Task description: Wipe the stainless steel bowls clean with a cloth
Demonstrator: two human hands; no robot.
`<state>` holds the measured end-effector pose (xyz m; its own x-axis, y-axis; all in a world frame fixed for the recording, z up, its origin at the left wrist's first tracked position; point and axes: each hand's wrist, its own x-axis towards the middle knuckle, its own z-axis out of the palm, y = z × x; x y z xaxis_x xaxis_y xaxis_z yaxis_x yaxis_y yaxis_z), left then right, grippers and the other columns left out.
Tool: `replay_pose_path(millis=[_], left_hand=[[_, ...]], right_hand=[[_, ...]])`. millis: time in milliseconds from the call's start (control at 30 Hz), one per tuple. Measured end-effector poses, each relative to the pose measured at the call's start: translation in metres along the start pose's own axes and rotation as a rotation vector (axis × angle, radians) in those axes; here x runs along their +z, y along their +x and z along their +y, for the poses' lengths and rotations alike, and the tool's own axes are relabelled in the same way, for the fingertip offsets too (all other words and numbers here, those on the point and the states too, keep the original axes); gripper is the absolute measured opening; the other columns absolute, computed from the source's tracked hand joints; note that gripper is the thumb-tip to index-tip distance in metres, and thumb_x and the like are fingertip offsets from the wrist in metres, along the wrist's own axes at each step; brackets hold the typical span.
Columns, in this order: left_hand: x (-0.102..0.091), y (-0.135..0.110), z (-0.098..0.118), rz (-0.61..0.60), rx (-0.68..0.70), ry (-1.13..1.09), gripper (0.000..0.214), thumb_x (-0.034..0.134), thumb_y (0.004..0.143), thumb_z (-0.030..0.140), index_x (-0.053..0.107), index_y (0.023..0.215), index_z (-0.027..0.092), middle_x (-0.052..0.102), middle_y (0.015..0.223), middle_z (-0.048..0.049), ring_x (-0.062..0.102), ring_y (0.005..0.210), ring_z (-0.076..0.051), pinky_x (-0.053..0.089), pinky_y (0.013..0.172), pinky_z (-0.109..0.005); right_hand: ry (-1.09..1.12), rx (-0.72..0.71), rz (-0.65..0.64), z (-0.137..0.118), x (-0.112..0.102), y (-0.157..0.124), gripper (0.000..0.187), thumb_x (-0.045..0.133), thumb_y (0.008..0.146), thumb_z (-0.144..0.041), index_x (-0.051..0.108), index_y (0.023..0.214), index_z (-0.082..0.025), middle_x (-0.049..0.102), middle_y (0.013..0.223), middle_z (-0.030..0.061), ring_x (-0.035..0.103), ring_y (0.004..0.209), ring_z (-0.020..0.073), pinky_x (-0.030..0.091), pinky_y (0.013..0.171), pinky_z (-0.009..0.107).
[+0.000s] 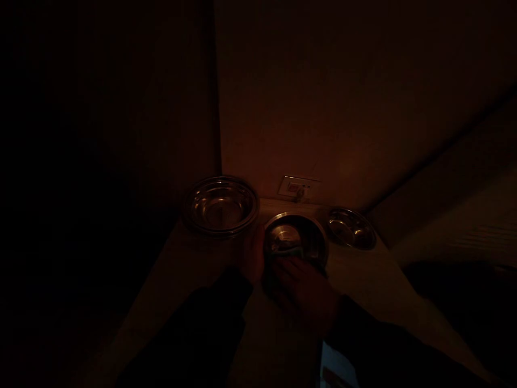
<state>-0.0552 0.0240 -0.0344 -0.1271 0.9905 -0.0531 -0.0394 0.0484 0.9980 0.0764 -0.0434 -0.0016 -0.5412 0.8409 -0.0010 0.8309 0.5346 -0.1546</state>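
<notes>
At least three bowls are sitting on one table (pixel 363 285): one left bowl (pixel 224 215), one middle bowl (pixel 317 240), one right bowl (pixel 345 233). Rims (pixel 222 233) at the left are doubling up, too dim for counting. Two hands are showing, one left hand (pixel 253 256) and one right hand (pixel 302 288). Two sleeves (pixel 375 328) are covering arms. One socket (pixel 288 187) is holding one plug (pixel 299 194).

place: dim indoor room, exact kind unclear | signs: wall socket (pixel 290 187), table (pixel 363 291), metal bowls (pixel 315 237)
</notes>
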Motion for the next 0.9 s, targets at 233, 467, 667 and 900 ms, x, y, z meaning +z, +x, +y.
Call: replay_pose_path(millis=[233, 467, 667, 900], left_hand=[[-0.004, -0.002, 0.008, 0.049, -0.064, 0.027, 0.043, 0.034, 0.088, 0.044, 0.065, 0.084, 0.015, 0.070, 0.095, -0.0084, 0.062, 0.098, -0.023, 0.043, 0.096, -0.039], [-0.003, 0.001, -0.002, -0.032, 0.029, -0.051, 0.041, 0.038, 0.087, 0.048, 0.066, 0.084, 0.018, 0.070, 0.091, -0.0041, 0.063, 0.092, -0.021, 0.046, 0.091, -0.036], [-0.006, 0.003, 0.001, 0.015, 0.011, -0.038, 0.041, 0.038, 0.087, 0.046, 0.067, 0.089, 0.017, 0.072, 0.096, -0.0050, 0.063, 0.097, -0.021, 0.045, 0.093, -0.035], [-0.010, 0.006, 0.007, 0.047, -0.065, 0.011, 0.046, 0.035, 0.087, 0.047, 0.067, 0.088, 0.014, 0.072, 0.094, -0.0085, 0.064, 0.096, -0.023, 0.047, 0.090, -0.037]], right_hand=[[0.049, 0.016, 0.078, -0.009, 0.009, 0.012, 0.045, 0.045, 0.089, -0.031, 0.049, 0.129, -0.009, 0.053, 0.130, 0.0142, 0.047, 0.116, 0.0289, 0.041, 0.095, 0.043], [-0.076, -0.029, -0.047, 0.011, -0.013, -0.009, 0.032, 0.049, 0.086, -0.029, 0.061, 0.111, -0.014, 0.063, 0.114, 0.0112, 0.053, 0.102, 0.0298, 0.041, 0.087, 0.049], [0.013, -0.055, 0.012, 0.002, 0.007, 0.008, 0.045, 0.046, 0.089, -0.030, 0.049, 0.130, -0.010, 0.052, 0.133, 0.0135, 0.047, 0.117, 0.0299, 0.041, 0.096, 0.046], [0.030, -0.143, 0.010, 0.013, 0.001, 0.011, 0.040, 0.047, 0.090, -0.030, 0.053, 0.126, -0.013, 0.057, 0.127, 0.0103, 0.053, 0.111, 0.0269, 0.044, 0.093, 0.044]])
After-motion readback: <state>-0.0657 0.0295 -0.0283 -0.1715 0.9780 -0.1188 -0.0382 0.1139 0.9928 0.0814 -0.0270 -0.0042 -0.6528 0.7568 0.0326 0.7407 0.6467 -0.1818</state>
